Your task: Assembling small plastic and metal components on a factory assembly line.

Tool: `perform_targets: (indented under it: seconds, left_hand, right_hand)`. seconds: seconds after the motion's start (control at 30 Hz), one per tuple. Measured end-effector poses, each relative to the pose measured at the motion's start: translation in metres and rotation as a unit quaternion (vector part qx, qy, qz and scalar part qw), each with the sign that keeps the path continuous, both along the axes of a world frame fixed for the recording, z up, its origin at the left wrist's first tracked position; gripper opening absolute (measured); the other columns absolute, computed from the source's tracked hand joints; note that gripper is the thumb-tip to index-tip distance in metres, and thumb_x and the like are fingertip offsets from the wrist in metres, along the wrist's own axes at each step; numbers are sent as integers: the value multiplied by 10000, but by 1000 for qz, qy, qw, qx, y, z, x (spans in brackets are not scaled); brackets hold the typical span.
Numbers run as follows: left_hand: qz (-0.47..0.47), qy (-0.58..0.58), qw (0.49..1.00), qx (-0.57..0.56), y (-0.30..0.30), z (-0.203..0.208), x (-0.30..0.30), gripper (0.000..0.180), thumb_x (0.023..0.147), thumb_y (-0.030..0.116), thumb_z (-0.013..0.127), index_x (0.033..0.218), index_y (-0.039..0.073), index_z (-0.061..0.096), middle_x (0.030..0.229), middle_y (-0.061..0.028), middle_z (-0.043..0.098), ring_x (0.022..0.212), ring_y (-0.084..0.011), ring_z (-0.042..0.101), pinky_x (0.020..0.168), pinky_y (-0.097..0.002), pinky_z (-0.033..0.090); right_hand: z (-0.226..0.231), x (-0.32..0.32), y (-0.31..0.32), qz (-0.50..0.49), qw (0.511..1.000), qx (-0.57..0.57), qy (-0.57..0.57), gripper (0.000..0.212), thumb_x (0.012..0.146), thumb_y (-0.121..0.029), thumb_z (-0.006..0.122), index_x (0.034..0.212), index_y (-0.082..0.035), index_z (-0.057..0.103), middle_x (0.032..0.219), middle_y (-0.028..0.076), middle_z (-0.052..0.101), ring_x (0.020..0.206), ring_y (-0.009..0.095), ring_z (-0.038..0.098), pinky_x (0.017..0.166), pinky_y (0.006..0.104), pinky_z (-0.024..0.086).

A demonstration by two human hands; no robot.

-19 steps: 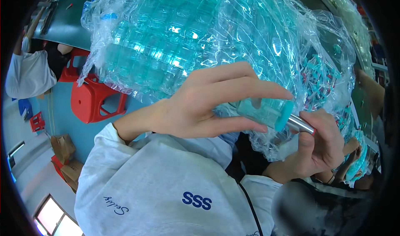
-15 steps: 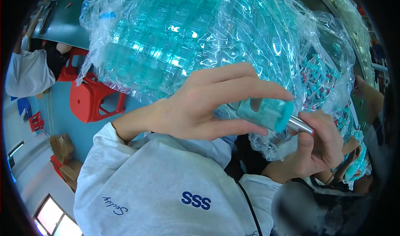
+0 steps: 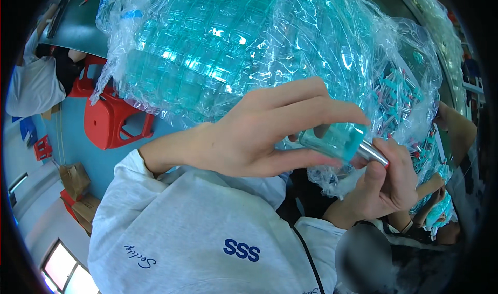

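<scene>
My left hand (image 3: 249,133) is closed around a see-through teal cylindrical container (image 3: 332,141), gripped between the thumb and fingers and tilted with its thicker rim end toward the right. From that end a shiny silver tube (image 3: 371,152) with a red tip sticks out. My right hand (image 3: 386,182) pinches the tube between thumb and fingers. Whether the tube sits inside the container or only touches its end, I cannot tell. Behind my hands lies a large clear plastic bag (image 3: 262,60) packed with rows of similar teal containers (image 3: 207,55).
Right of the bag, loose silver tubes with teal and red parts (image 3: 399,102) lie in plastic. Another person's arm (image 3: 456,130) reaches in at the far right. Red stools (image 3: 101,120) and brown paper bags (image 3: 75,182) stand at left, near a seated person (image 3: 39,84).
The view has shifted slightly. The container has tilted a little and moved slightly right, and my right hand has come slightly closer to it. Both grips stay the same.
</scene>
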State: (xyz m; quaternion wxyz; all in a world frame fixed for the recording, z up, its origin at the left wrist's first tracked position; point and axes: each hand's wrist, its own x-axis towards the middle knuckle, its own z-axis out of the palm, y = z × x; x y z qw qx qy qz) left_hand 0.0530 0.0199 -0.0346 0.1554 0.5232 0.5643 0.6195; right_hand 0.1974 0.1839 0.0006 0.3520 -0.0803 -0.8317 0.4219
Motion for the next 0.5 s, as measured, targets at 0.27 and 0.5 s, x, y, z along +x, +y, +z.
perform_targets:
  seconds: [0.27,0.5]
  left_hand:
    - [-32,7,999,-12,-2,-3,-7,612,703,127,865,1248,-39,642,1162,-137,697,748,-224,594,629,-324,486]
    - [-8,-46,999,-10,-4,2,-8,606,673,119,897,1219,-24,676,1088,-142,719,803,-225,657,669,-312,524]
  right_hand:
    - [-4,-2,5,70,996,-45,-17,307,762,-134,834,949,87,729,750,155,685,590,201,625,521,265,438]
    - [-1,-4,17,117,991,54,32,336,663,-2,845,972,64,729,791,167,701,611,226,643,528,278,464]
